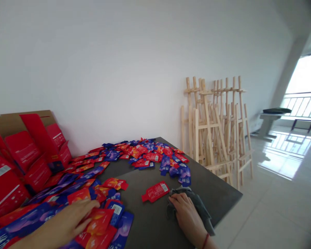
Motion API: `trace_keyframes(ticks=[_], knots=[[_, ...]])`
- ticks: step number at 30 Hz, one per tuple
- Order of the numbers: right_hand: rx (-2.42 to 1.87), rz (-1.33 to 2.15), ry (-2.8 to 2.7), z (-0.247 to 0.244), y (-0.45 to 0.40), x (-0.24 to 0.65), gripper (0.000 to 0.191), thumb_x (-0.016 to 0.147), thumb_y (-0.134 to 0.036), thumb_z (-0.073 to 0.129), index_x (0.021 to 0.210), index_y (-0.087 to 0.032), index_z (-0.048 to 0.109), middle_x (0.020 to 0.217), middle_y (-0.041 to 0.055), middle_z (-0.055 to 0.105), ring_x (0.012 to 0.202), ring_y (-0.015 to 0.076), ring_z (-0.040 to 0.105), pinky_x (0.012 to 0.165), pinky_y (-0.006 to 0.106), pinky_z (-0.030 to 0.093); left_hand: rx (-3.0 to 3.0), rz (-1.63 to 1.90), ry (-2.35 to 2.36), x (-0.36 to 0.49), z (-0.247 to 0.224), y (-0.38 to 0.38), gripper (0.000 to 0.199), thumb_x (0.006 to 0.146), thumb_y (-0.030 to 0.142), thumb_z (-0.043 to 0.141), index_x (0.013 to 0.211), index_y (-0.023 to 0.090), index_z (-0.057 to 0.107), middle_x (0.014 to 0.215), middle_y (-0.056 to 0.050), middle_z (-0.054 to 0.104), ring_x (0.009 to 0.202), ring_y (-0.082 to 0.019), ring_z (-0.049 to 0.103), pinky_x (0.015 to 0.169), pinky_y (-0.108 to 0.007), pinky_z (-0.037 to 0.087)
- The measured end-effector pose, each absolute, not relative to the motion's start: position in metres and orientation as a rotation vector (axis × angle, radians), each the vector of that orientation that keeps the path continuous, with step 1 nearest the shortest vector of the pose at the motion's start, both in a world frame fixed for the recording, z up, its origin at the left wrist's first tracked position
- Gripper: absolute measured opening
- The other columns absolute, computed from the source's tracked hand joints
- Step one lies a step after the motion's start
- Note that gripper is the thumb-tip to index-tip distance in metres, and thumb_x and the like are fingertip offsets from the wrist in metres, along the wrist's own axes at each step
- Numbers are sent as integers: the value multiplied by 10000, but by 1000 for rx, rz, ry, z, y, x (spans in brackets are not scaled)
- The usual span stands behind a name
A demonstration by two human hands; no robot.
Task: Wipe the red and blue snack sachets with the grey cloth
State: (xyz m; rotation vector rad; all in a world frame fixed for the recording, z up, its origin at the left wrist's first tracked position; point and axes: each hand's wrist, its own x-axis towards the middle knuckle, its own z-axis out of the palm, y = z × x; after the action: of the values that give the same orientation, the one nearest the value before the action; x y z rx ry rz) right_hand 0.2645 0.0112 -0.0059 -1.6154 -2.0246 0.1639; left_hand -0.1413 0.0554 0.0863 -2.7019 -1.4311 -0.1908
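My right hand [185,211] presses a grey cloth [197,204] against the dark table, its fingers curled over the cloth's left side. Just left of the cloth lies a single red spouted-shape sachet [156,192] with a white barcode label. My left hand [77,216] rests among red and blue sachets at the lower left. Its thumb and fingers are apart, touching an orange-red sachet [100,221]. Beside those fingers is a blue sachet [116,212] with a barcode. Part of the left hand's underside is hidden.
Open red boxes [23,152] stand at the left, in front of a brown cardboard box [46,117]. More sachets [145,154] spread along the table's [209,186] wall side. Wooden easels [212,131] lean beyond the right edge. A white wall rises behind.
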Motion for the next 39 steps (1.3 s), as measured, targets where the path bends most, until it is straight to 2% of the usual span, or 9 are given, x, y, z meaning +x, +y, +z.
trace_keyframes(ticks=[3,6,10,15,19,22,24,31,39], knots=[[-1605,167,-2025,-5,11,265,576,719,-21,406,1212,-227,622,1244,31,586,1149,236,445,1006,352,306,-2770,-98,-1550,-114,110,72,290,899,424,427,916,220,632,854,-12,662,748,-169,611,696,-253,456],[-1599,170,-2032,-6,11,266,576,713,-27,411,1215,-220,618,1247,39,581,1150,249,446,1008,374,312,-2758,-106,-1462,-58,112,83,201,861,334,485,932,197,613,977,-49,645,896,-202,607,791,-292,451],[-1571,186,-2024,-6,12,267,574,689,-29,409,1187,-207,631,1229,51,585,1144,252,457,1006,381,331,-2818,58,-1451,24,78,88,354,724,199,623,1070,127,597,1130,-157,615,1057,-299,572,903,-402,436],[-1448,199,-1938,-8,12,274,548,692,-36,399,1161,-197,632,1185,61,595,1138,234,471,1020,373,343,-2871,-60,-1617,70,51,86,252,817,39,389,929,102,606,1031,-203,652,1012,-297,615,874,-445,442],[-1357,124,-1747,-10,8,290,538,726,-44,381,1197,-193,593,1205,77,568,1158,231,457,1018,395,355,-2998,-191,-1798,67,43,66,279,925,145,271,957,160,548,875,-97,690,757,-194,688,658,-290,500],[-1336,100,-1705,-4,-1,293,523,747,-49,377,1198,-208,587,1219,77,554,1164,234,450,1009,404,362,-3216,-289,-2081,61,24,45,289,950,243,203,968,175,483,719,-23,677,448,-119,603,415,-195,400],[-1329,133,-1784,3,-8,284,545,730,-32,379,1197,-218,589,1224,66,557,1168,226,443,1009,391,356,-3337,-521,-2447,58,8,37,215,926,333,294,931,184,448,636,4,653,355,-95,522,348,-169,312],[-1359,213,-2325,8,-10,237,505,820,-50,424,1210,-328,582,1229,-32,601,1107,189,459,957,334,335,-3234,-888,-2787,58,-16,34,261,837,457,504,868,217,407,445,95,527,246,-74,382,307,-163,180],[-1641,235,-2228,-1,9,276,535,762,-64,406,1210,-264,619,1286,8,572,1162,212,426,988,328,292,-3171,-818,-2820,56,-7,30,68,882,198,430,923,220,381,454,134,484,237,-62,357,283,-155,214]])
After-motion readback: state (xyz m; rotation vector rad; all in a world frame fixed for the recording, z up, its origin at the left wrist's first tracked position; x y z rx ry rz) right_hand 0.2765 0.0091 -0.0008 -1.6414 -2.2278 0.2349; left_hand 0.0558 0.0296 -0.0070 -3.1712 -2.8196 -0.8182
